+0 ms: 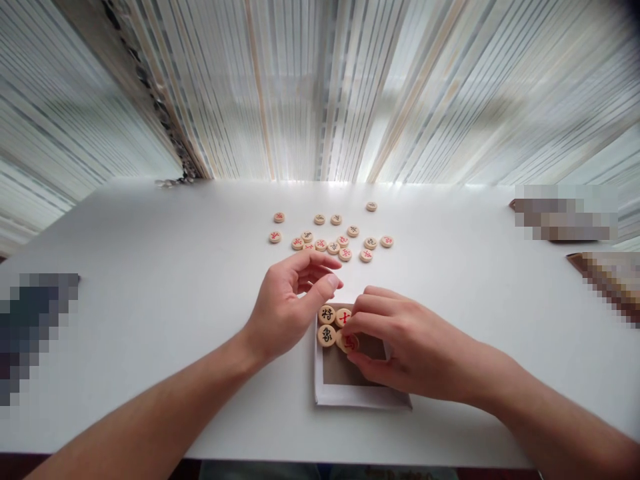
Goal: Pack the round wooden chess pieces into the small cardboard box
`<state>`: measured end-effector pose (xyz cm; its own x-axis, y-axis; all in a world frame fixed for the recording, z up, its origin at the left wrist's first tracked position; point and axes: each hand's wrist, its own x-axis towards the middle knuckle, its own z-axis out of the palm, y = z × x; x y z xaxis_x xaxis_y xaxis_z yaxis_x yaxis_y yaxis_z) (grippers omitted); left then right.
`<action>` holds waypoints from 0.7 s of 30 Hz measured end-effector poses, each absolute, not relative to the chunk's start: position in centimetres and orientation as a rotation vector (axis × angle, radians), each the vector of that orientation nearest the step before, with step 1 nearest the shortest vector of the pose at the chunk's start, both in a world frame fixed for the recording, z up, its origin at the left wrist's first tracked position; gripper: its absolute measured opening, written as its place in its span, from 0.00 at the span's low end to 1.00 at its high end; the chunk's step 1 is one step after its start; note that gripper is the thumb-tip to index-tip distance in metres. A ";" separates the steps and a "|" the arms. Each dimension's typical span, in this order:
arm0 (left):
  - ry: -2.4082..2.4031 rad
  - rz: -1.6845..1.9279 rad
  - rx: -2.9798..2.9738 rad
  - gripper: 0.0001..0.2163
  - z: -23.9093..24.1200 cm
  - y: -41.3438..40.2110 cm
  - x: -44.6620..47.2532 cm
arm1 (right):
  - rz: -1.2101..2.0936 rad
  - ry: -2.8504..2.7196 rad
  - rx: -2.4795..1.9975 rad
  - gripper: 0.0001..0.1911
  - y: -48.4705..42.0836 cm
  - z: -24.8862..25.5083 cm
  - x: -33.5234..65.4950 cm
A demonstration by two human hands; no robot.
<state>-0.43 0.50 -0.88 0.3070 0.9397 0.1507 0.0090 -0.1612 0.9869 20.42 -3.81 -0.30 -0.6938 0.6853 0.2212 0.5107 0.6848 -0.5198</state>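
Note:
A small white box (pixel 350 395) with a brown inside lies near the table's front edge. Its far left corner holds round wooden chess pieces (pixel 327 325) marked in black and red. My right hand (pixel 410 347) rests over the box, its fingers pinched on a red-marked piece (pixel 349 343) that sits beside the others. My left hand (pixel 290 303) hovers just left of the box's far edge with its fingers curled, thumb near the index finger, and nothing visible in it. Several loose pieces (pixel 334 238) lie scattered on the white table (pixel 150 300) beyond the hands.
Striped curtains hang behind the table's far edge. Blurred objects sit at the left edge (pixel 35 327) and at the right (pixel 565 213), with another brown-edged one (pixel 610 280) below it.

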 end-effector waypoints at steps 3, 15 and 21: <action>0.909 1.072 1.474 0.06 -0.9 0.4 -0.4 | 0.585 -2.505 -0.946 0.06 -3.8 -0.6 20.5; 0.914 1.074 1.475 0.06 -0.8 0.3 -0.4 | 0.486 -2.506 -0.897 0.07 -3.8 -0.8 20.6; 0.916 1.075 1.479 0.06 -0.8 0.3 -0.3 | 0.457 -2.522 -0.901 0.08 -3.8 -0.9 20.6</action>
<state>-0.34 0.32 -0.78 0.3054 0.9395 0.1553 0.0041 -0.1644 0.9864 20.55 -3.81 -0.89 -0.7011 0.6577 0.2755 0.5192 0.7357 -0.4350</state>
